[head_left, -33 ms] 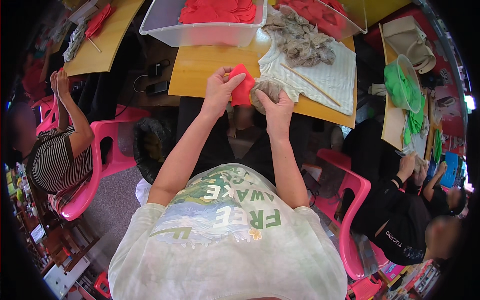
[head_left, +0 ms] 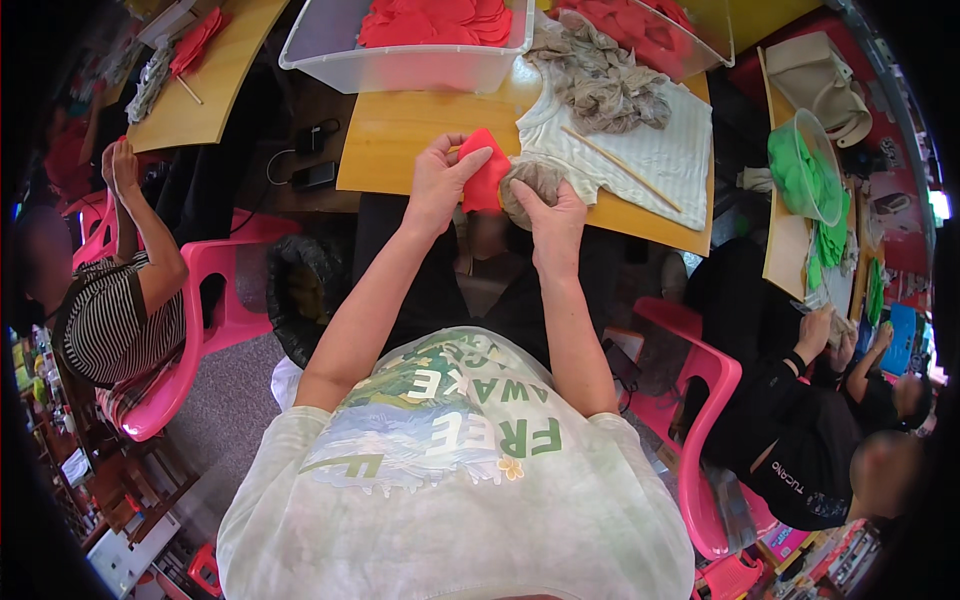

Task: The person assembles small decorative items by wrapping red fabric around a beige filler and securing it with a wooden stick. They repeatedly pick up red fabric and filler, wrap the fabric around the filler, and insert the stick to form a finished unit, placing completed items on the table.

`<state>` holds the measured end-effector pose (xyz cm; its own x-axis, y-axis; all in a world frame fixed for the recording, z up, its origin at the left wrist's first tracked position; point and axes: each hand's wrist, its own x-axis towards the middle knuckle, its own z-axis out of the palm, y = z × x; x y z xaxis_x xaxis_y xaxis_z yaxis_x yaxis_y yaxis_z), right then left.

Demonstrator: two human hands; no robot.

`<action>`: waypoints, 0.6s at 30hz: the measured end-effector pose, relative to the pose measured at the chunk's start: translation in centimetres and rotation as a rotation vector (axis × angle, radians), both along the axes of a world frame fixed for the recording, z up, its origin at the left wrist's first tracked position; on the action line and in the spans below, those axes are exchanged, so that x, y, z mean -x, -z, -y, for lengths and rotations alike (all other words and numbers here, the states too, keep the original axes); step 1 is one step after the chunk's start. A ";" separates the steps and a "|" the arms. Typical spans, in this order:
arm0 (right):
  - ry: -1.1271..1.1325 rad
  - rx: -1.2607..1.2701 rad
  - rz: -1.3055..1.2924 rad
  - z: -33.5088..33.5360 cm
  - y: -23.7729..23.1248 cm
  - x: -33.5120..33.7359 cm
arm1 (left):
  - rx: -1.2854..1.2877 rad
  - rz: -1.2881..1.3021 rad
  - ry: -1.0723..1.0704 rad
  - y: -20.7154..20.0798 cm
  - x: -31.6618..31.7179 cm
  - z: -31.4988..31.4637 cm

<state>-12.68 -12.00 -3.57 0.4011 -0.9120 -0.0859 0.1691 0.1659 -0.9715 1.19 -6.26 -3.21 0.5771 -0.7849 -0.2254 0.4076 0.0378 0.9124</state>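
Note:
Between the thumb and fingers of my left hand (head_left: 437, 187) is a red fabric piece (head_left: 481, 175), hanging flat. My right hand (head_left: 556, 222) grips a bunched grey-brown cloth (head_left: 537, 182), thumb pressed on its front. The two fabrics meet or nearly meet just off the table's near edge; I cannot tell if they are joined. Beyond them, a white knitted cloth (head_left: 655, 145) lies on the table with a thin wooden stick (head_left: 622, 169) across it. A crumpled heap of the same grey-brown fabric (head_left: 610, 90) rests on the white cloth.
On the wooden table (head_left: 400, 125), a clear plastic bin (head_left: 410, 72) holds red fabric pieces, with another bin beside it. A black-lined waste bin (head_left: 300, 290) stands left of my legs. People work at both sides, near pink chairs (head_left: 700, 420) and a tub of green pieces (head_left: 805, 170).

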 end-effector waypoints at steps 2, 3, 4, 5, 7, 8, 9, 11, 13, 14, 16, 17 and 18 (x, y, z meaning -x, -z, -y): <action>-0.015 -0.095 0.066 -0.2 -0.2 -0.1 | -0.010 0.011 0.019 -0.1 0.3 0.0; -0.021 -0.126 0.084 -0.2 -0.4 -0.1 | -0.015 0.017 0.028 -0.2 0.5 0.0; -0.027 -0.158 0.104 -0.3 -0.5 -0.1 | -0.017 0.023 0.028 -0.3 0.6 -0.1; -0.018 -0.168 0.110 -0.3 -0.3 -0.2 | -0.019 0.029 0.028 -0.3 0.7 -0.1; -0.002 -0.189 0.122 -0.3 0.1 -0.3 | -0.014 0.036 0.035 -0.3 0.9 -0.3; 0.003 -0.211 0.142 -0.4 0.1 -0.4 | -0.008 0.037 0.042 -0.1 1.0 -0.4; 0.007 -0.233 0.161 -0.4 0.1 -0.5 | -0.002 0.038 0.049 0.0 1.1 -0.4; 0.025 -0.265 0.199 -0.6 0.2 -0.7 | -0.001 0.026 0.038 0.1 1.2 -0.5; 0.049 -0.285 0.236 -0.8 0.6 -0.8 | 0.004 0.022 0.015 0.1 1.4 -0.6; 0.038 -0.298 0.241 -0.8 0.7 -0.8 | 0.008 0.024 -0.002 -0.1 1.5 -0.5; 0.016 -0.324 0.250 -0.7 0.7 -0.9 | 0.029 0.021 -0.043 -0.1 1.7 -0.5; 0.014 -0.342 0.253 -0.8 0.6 -1.0 | 0.045 0.016 -0.067 0.0 1.8 -0.4; 0.012 -0.361 0.255 -0.9 0.5 -1.0 | 0.062 0.011 -0.091 0.1 1.8 -0.4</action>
